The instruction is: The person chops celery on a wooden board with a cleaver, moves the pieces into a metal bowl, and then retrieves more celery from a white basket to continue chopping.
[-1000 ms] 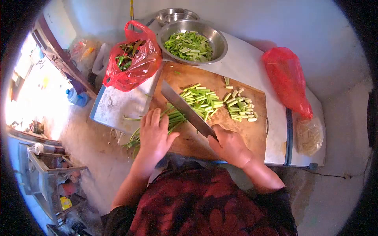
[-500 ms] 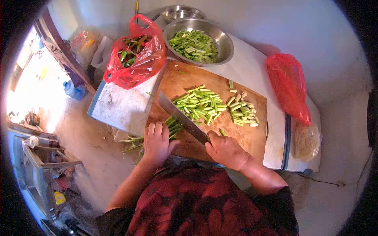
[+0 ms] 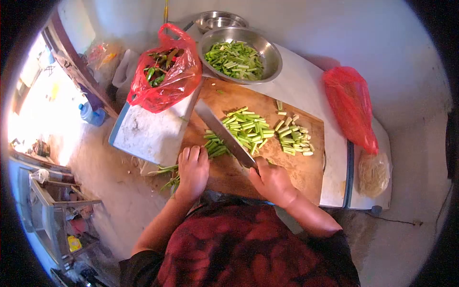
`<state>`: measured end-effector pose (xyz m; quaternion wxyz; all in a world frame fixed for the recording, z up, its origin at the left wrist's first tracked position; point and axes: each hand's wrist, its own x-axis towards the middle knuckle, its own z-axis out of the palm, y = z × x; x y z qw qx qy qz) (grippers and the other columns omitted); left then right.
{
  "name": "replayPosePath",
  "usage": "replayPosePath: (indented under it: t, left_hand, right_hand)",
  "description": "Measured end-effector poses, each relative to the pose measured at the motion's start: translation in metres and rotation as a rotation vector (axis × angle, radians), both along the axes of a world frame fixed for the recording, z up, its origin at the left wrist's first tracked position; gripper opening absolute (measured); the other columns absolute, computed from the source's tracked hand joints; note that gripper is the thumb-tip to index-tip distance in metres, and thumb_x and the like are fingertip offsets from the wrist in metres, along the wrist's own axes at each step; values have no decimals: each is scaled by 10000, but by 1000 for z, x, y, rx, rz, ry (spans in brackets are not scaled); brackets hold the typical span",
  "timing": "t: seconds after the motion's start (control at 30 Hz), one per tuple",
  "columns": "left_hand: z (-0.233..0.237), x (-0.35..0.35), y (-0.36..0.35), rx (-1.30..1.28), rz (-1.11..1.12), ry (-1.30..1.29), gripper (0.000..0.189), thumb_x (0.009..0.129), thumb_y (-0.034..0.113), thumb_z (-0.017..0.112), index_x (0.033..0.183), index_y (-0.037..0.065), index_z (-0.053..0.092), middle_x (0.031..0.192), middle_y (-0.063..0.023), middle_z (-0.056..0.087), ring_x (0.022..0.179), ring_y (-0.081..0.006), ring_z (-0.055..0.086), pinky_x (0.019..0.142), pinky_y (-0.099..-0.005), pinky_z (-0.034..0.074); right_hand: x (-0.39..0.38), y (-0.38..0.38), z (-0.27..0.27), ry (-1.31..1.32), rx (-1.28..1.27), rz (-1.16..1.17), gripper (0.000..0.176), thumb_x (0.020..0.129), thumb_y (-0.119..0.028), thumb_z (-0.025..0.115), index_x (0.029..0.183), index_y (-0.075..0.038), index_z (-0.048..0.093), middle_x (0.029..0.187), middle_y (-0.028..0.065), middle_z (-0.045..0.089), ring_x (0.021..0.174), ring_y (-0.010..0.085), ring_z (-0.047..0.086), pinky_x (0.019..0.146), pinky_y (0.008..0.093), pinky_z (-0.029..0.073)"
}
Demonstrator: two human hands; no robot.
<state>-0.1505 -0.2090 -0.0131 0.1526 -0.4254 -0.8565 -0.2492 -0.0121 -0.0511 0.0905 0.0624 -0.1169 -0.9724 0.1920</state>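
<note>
My right hand (image 3: 273, 181) is closed round the handle of a wide-bladed kitchen knife (image 3: 222, 133), whose blade slants up to the left over the wooden cutting board (image 3: 296, 177). Under my left hand (image 3: 192, 173), a bunch of long green vegetable stalks (image 3: 215, 147) is pressed down at the board's left edge; the leafy ends (image 3: 169, 178) hang out past my wrist. Just beyond the blade lies a heap of cut green pieces (image 3: 248, 126). To its right is a smaller pile of paler cut pieces (image 3: 295, 137).
Behind the board stands a steel bowl (image 3: 275, 64) of cut greens, with another steel bowl (image 3: 221, 19) behind it. A red plastic bag (image 3: 167, 91) with peppers sits at the back left. Another red bag (image 3: 349, 103) and a clear bag (image 3: 374, 173) lie on the right.
The knife and my right hand have shifted slightly. My left hand has moved a little to the right, toward the blade, with the stalks under it.
</note>
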Motion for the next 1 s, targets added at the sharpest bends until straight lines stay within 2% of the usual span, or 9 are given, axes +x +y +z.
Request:
replayPosePath:
  t: [0.13,0.2,0.33,0.43,0.53,0.73,0.8,0.9,1.0]
  left_hand:
    - [1,-3,10,10,2,-79,398,621,21,626,1013,-18,573,1026,-152,513,953,-344,478,815,-429,411]
    - [7,-1,8,57,21,-97,381,604,12,610,981,-11,568,1023,-156,511,944,-351,477,809,-430,409]
    - [8,-5,4,12,-111,-93,280,605,34,596,882,16,560,998,-144,513,908,-342,480,770,-427,411]
    - [3,-8,7,68,-104,-47,202,622,57,585,823,54,564,955,-110,524,871,-310,493,732,-411,415]
    - [-4,-8,8,80,-96,-104,173,632,65,584,804,57,563,941,-103,534,872,-302,494,726,-407,417]
    - [5,-8,12,154,-117,-61,141,660,51,573,800,64,560,901,-102,517,859,-298,492,718,-407,414]
    - [3,-10,16,156,-129,-56,141,665,43,570,805,59,558,900,-105,511,861,-300,492,719,-409,412]
    - [7,-14,28,77,-149,-87,269,608,-23,596,870,22,556,967,-153,507,884,-352,491,760,-438,425]
    - [16,-10,33,-34,-116,-108,256,673,-19,598,926,13,571,1053,-153,517,983,-362,492,836,-430,428]
  right_hand:
    - [9,0,13,-70,82,94,201,854,-193,555,921,-25,468,662,173,599,619,355,610,533,431,492]
    - [4,-1,9,-61,121,115,164,843,-188,546,876,-40,486,618,129,597,578,298,622,498,390,501]
    - [-5,0,12,-107,122,159,141,835,-184,539,839,-48,502,585,109,588,553,263,629,469,355,505]
    - [-14,0,11,-226,164,189,140,836,-183,536,834,-47,503,600,120,596,550,274,627,465,360,507]
    - [-29,5,-11,-244,92,215,228,852,-212,539,930,-7,477,639,192,595,606,380,609,537,455,498]
    - [-22,3,-36,44,-136,35,228,843,-199,569,917,1,487,622,217,574,608,401,595,531,464,479]
    - [-15,3,-32,33,-117,-21,232,839,-192,579,921,6,489,622,225,567,612,408,591,526,467,470]
    - [-6,4,-19,14,-107,-57,244,836,-191,586,934,12,492,628,237,564,615,418,585,525,472,463]
    - [1,7,-5,16,-109,-59,248,836,-192,586,942,12,494,637,246,567,620,425,583,531,476,465]
